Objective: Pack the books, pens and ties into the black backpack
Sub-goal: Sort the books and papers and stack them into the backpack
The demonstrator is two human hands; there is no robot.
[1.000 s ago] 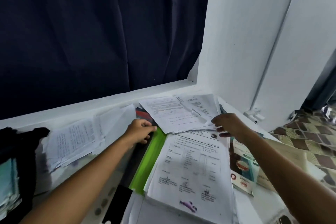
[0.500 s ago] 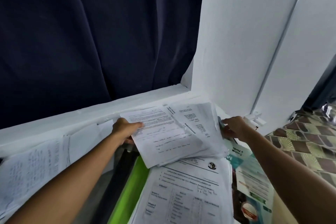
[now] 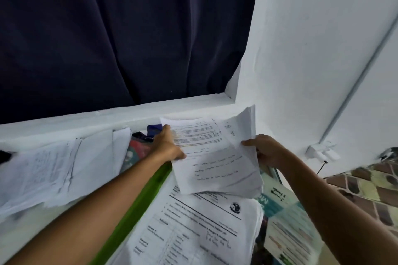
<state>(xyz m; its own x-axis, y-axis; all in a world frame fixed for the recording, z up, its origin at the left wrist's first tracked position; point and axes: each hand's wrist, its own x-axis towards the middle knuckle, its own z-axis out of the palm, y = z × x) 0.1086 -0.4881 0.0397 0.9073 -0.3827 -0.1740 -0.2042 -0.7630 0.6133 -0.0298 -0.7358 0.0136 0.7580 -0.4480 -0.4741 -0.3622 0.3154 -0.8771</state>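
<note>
Both hands, left (image 3: pixel 167 146) and right (image 3: pixel 266 150), grip a floppy paper sheaf (image 3: pixel 215 157).

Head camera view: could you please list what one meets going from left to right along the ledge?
Handwritten papers → left hand → lifted paper stack → right hand → white wall clip → patterned floor.

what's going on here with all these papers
A person is holding a sheaf of papers with both hands, the left hand gripping its left edge and the right hand its right edge, raised above a printed stack on the desk. A green folder lies under that stack, handwritten sheets sit to the left, and a teal book to the right. No backpack is in view, so nothing looks packed yet.
</note>
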